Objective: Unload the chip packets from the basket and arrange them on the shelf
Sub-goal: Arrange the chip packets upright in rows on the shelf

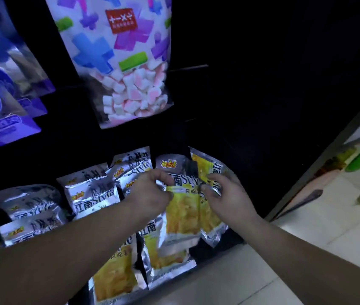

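Left hand (150,194) pinches top of one chip packet (181,212), right hand (227,197) pinches second packet (207,166) beside it, low on shelf (262,128); roughly seven more packets (93,194) left and below; one marshmallow bag (122,62) above

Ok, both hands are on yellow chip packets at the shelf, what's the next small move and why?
Probably straighten the middle packet: the left hand pinches its top, the right hand grips the right packet, and the two overlap crookedly, unlike the rows of packets further left.

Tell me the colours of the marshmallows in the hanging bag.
Pink and white marshmallows, clearest in the head view.
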{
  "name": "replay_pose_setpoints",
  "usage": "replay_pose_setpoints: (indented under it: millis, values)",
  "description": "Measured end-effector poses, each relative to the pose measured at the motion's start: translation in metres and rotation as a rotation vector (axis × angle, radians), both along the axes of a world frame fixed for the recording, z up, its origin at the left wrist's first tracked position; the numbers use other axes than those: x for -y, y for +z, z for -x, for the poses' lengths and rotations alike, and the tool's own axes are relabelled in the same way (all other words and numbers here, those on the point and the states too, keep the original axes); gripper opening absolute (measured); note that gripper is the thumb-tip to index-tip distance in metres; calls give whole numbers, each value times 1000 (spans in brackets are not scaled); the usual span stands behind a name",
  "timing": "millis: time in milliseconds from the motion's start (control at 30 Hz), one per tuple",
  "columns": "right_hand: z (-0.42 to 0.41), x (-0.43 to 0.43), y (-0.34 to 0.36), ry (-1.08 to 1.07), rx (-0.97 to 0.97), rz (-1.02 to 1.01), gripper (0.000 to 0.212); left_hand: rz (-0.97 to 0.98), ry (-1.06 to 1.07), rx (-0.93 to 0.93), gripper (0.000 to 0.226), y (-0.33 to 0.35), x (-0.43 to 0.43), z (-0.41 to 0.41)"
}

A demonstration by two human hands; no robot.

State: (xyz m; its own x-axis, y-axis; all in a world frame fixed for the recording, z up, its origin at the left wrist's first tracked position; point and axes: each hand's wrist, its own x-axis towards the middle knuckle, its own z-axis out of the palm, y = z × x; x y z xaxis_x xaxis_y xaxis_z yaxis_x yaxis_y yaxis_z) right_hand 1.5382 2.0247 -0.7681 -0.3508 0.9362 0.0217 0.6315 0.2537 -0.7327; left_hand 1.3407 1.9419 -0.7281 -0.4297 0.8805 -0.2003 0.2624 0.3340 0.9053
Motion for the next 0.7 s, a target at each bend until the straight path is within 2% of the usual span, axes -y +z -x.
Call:
replay_pose_setpoints:
  millis: [67, 133, 267, 400, 533, 700]
  values:
    - [0, -13, -6, 4, 176, -108, 41, -66, 22, -54, 28, -11, 12, 9]
    - [3, -27, -16, 2, 265, -148, 46, -107, 34, -77, 28, -22, 23, 19]
    - [16, -50, -29, 12, 559, -177, 53, -129, 18, -119, 36, -30, 15, 38]
    - [22, -64, -32, 46, 781, -303, 49, -114, 2, -114, 32, -29, 6, 37]
    - [21, -73, -33, 139, 812, -393, 53, -98, -61, -133, 33, -34, 4, 33]
    - [23, -76, -47, 175, 664, -232, 64, -68, -94, -141, 34, -38, 1, 38]
